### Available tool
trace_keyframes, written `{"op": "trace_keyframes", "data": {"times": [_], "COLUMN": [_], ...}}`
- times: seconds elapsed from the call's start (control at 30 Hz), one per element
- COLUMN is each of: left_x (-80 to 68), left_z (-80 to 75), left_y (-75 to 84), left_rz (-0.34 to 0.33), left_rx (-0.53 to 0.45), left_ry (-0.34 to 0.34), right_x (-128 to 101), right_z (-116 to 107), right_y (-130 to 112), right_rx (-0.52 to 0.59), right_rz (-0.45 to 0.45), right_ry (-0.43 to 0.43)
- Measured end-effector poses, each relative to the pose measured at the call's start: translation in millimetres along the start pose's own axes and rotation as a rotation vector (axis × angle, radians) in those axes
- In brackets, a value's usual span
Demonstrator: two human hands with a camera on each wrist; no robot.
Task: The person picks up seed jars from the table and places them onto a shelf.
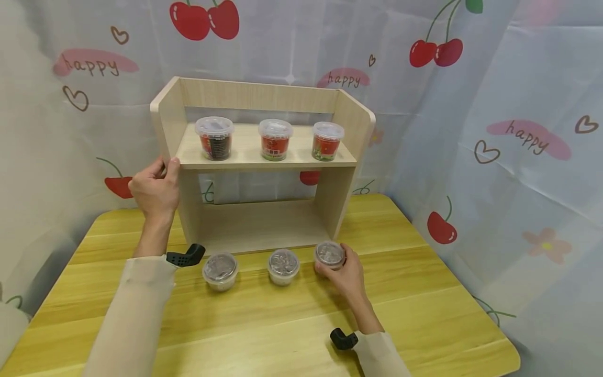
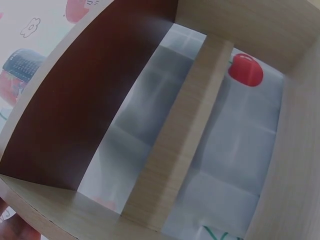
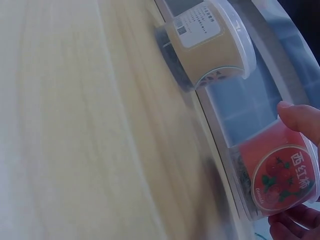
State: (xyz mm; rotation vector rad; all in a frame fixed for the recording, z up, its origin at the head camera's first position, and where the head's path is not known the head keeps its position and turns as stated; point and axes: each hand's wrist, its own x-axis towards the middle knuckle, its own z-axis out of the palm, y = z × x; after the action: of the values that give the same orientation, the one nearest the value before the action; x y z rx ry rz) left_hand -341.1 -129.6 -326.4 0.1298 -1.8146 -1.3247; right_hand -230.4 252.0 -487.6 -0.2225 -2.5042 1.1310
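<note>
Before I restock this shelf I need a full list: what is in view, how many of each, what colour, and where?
Shelf unit: one, light wood, standing at the back of the table.
Upper cups: three, clear with red labels, in a row on the upper shelf.
Lower cups: three, clear with dark contents, in a row on the table before the shelf.
Table: one, yellow wood.
Curtain: white with red cherries, behind and at the sides.
Left hand: grips the shelf's left side panel.
Right hand: grips the rightmost lower cup.
</note>
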Motion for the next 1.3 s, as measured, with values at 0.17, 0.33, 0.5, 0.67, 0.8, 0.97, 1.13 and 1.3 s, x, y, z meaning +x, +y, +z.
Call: {"op": "trace_keyframes", "data": {"times": [0.17, 0.33, 0.5, 0.67, 0.8, 0.97, 1.13, 1.3], "left_x": [1.5, 2.5, 1.8, 1.9, 2.8, 3.4, 2.2, 1.9], "left_z": [0.6, 1.0, -0.3, -0.9, -1.2, -1.4, -1.5, -0.7], "left_y": [-1.9, -3.9, -3.4, -3.7, -4.6, -4.7, -3.8, -1.7], "left_rz": [0.004, 0.017, 0.011, -0.005, -0.008, -0.004, -0.008, -0.002], "left_rx": [0.006, 0.000, 0.002, 0.011, 0.010, 0.011, 0.007, -0.002], "left_ry": [0.006, 0.023, 0.024, 0.018, 0.011, 0.008, -0.003, -0.005], "right_x": [5, 10, 16, 23, 29, 35, 38, 41], "right_z": [1, 2, 5, 9, 14, 20, 24, 29], "right_y": [-5, -11, -18, -23, -25, -23, -21, -22], "right_rx": [0.003, 0.028, 0.043, 0.034, 0.032, 0.052, 0.061, 0.054], "right_rz": [-0.009, -0.040, -0.051, -0.052, -0.060, -0.056, -0.050, -0.061], "right_ry": [0.005, 0.019, 0.030, 0.043, 0.046, 0.041, 0.037, 0.051]}}
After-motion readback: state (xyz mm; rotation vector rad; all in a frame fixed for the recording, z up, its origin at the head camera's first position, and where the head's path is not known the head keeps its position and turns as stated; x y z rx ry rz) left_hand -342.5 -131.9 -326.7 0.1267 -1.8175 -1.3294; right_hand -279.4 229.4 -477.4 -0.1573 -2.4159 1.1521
